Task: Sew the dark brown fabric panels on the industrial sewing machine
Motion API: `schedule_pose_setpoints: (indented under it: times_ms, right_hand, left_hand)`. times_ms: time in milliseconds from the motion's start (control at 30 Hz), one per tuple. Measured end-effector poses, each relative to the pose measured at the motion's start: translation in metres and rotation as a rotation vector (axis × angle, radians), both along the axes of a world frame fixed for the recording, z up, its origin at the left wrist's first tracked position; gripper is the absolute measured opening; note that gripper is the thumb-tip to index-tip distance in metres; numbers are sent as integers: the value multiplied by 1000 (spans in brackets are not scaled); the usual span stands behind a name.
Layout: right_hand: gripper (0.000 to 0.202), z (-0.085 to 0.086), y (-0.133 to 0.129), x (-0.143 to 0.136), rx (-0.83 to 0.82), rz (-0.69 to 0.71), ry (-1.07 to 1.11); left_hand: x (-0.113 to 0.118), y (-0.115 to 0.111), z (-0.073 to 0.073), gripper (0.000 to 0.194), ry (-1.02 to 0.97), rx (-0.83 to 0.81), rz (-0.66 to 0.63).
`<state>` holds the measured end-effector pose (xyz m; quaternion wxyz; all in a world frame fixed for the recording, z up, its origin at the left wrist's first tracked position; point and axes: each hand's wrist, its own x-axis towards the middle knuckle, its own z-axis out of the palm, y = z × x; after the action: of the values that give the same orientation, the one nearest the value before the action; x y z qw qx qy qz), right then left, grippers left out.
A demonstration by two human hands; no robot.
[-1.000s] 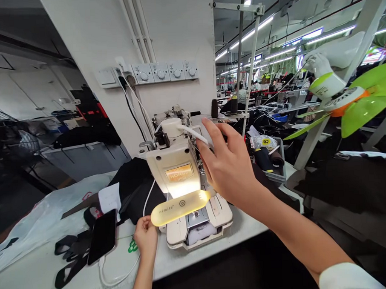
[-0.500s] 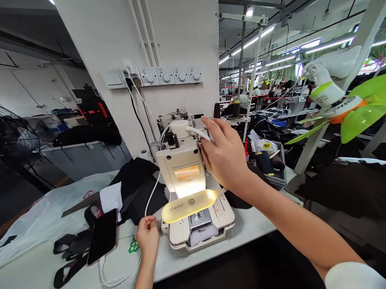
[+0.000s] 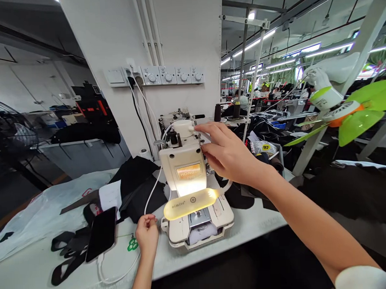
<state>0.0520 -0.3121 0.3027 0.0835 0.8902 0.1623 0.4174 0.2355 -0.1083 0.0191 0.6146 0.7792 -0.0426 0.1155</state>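
A cream sewing machine (image 3: 189,161) stands on the table with a lit, flat lamp (image 3: 192,203) across its front. The lamp's white bendy neck (image 3: 227,186) runs up behind my right hand (image 3: 227,149) to the machine's top. The fingers of that hand are bent round the neck, the index fingertip near its upper end. Left of the machine base, my left hand (image 3: 147,234) is closed in a pinch; what it holds is too small to tell. A white cable (image 3: 153,189) comes down to this hand and shows again below it, running to a phone (image 3: 102,233).
Black cloth (image 3: 133,181), a clear plastic bag (image 3: 61,205), black straps (image 3: 65,256) and a green trinket (image 3: 132,244) lie on the left. On the right are a bin of spools (image 3: 276,158) and a green-bladed fan (image 3: 341,112). A person sits far behind.
My right hand has shifted slightly right and down along the lamp's neck, its fingers now pointing more to the left. The left hand looks the same. The view has shifted slightly.
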Motion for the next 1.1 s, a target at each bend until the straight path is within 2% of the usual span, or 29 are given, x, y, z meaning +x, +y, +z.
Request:
schedule_pose_setpoints:
  times_ms: [167, 300, 433, 533, 667, 900, 1000, 1100]
  right_hand:
    - [18, 1, -10, -21, 152, 148, 103]
    - [11, 0, -14, -28, 315, 222, 151]
    - [12, 2, -9, -22, 446, 196, 126]
    - [13, 7, -4, -12, 469, 153, 129]
    - [16, 19, -2, -5, 507, 165, 172]
    - [15, 45, 15, -36, 613, 364, 297]
    - [14, 44, 18, -44, 701, 411, 365]
    - [12, 37, 11, -43, 833, 344, 468]
  left_hand:
    - [0, 0, -1, 14, 2, -6, -2]
    - [-2, 0, 2, 14, 5, -11, -4]
    - [-3, 0, 5, 12, 10, -12, -1]
    - [-4, -1, 7, 11, 19, -11, 3]
    - [-4, -2, 10, 10, 30, -10, 2]
    - [-3, -4, 15, 8, 54, -7, -3]
    - [-2, -4, 12, 9, 61, 3, -7]
    - [0, -2, 7, 11, 59, 9, -11]
